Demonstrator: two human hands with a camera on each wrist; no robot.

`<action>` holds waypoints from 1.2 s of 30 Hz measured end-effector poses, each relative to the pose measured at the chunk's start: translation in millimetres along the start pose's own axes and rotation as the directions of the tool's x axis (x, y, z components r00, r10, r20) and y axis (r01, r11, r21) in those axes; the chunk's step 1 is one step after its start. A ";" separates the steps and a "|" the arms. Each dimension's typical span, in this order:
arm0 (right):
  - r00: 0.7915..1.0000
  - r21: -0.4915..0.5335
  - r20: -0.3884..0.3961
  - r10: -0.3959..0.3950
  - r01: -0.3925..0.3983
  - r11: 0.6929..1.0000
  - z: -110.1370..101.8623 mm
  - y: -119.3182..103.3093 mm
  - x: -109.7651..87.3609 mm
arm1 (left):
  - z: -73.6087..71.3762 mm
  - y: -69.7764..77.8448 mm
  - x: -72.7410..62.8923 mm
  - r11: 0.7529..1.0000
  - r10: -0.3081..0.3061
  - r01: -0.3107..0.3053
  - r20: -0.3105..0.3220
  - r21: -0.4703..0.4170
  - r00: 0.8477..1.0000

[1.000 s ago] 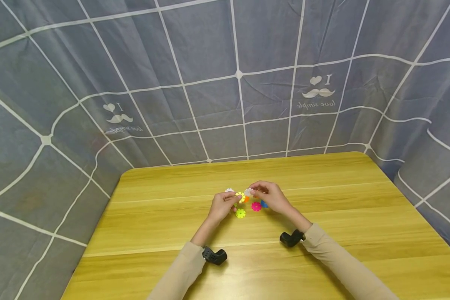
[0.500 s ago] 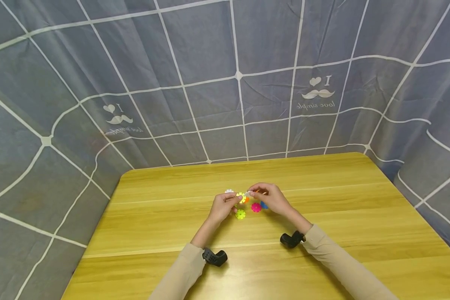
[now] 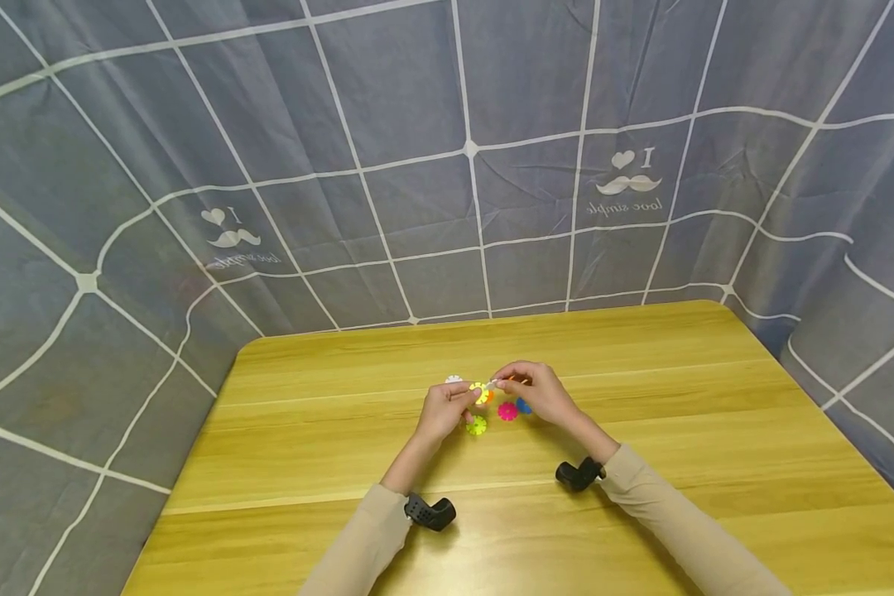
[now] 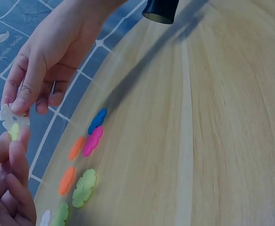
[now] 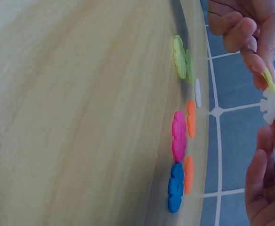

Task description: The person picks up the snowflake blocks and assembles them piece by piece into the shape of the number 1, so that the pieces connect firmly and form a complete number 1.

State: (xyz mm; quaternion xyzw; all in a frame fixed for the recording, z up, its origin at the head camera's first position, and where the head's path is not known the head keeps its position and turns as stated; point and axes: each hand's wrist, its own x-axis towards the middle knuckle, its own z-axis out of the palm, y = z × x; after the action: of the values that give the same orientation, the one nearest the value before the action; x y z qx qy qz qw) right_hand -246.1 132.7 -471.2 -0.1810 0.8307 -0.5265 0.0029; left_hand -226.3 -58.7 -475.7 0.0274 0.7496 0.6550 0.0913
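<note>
My left hand [image 3: 439, 411] pinches a yellow notched plastic disc [image 3: 479, 393], a snowflake-type building piece, between thumb and fingers. Across from it, my right hand [image 3: 540, 392] pinches a white notched disc [image 5: 272, 104] by its edge. Both are held above the table. In the right wrist view the yellow disc [image 5: 269, 79] stands roughly crosswise to the white one, their rims meeting. How deep one sits in the other's slot I cannot tell. Beneath the hands lie a pink disc [image 3: 507, 411], a blue disc [image 3: 523, 406] and a lime-green disc [image 3: 477, 425].
Two orange discs [image 5: 191, 118], another green disc [image 5: 190, 66] and a white disc [image 5: 198, 93] also lie loosely grouped on the wooden table [image 3: 328, 414]. A grey curtain [image 3: 410, 207] with white lines hangs behind its far edge. Each wrist wears a black camera [image 3: 579, 474].
The white disc has turned from face-on to nearly edge-on in the head view, and its rim has come against the yellow disc. The left hand has stayed almost still.
</note>
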 end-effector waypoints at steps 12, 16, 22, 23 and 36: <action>0.998 -0.046 -0.044 -0.049 0.047 0.998 -1.7 -7.1 -5.6 | 3.6 3.1 -3.6 0.999 0.042 -0.042 0.014 -0.011 0.999; 0.997 -0.048 -0.051 -0.057 0.055 0.997 -1.0 -6.4 -7.5 | 4.3 11.1 -9.2 0.999 0.037 -0.036 0.023 -0.039 0.999; 0.997 -0.053 -0.059 -0.048 0.045 0.998 0.7 -4.4 -10.2 | 6.4 25.4 -19.4 0.999 0.021 -0.021 0.016 -0.031 1.000; 0.997 -0.056 -0.059 -0.050 0.047 0.997 0.8 -4.1 -10.5 | 6.6 24.5 -18.9 0.999 0.023 -0.022 0.013 -0.031 1.000; 0.997 -0.109 0.003 -0.082 0.082 0.991 -3.2 -6.5 -11.5 | 5.8 -2.1 -5.8 0.999 0.036 -0.036 0.036 0.000 0.999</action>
State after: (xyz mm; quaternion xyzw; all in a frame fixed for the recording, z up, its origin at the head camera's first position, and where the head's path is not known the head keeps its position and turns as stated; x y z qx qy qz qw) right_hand -234.0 136.5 -466.2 -0.2146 0.8500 -0.4803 -0.0292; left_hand -219.4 -54.2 -478.0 0.0529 0.7473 0.6558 0.0929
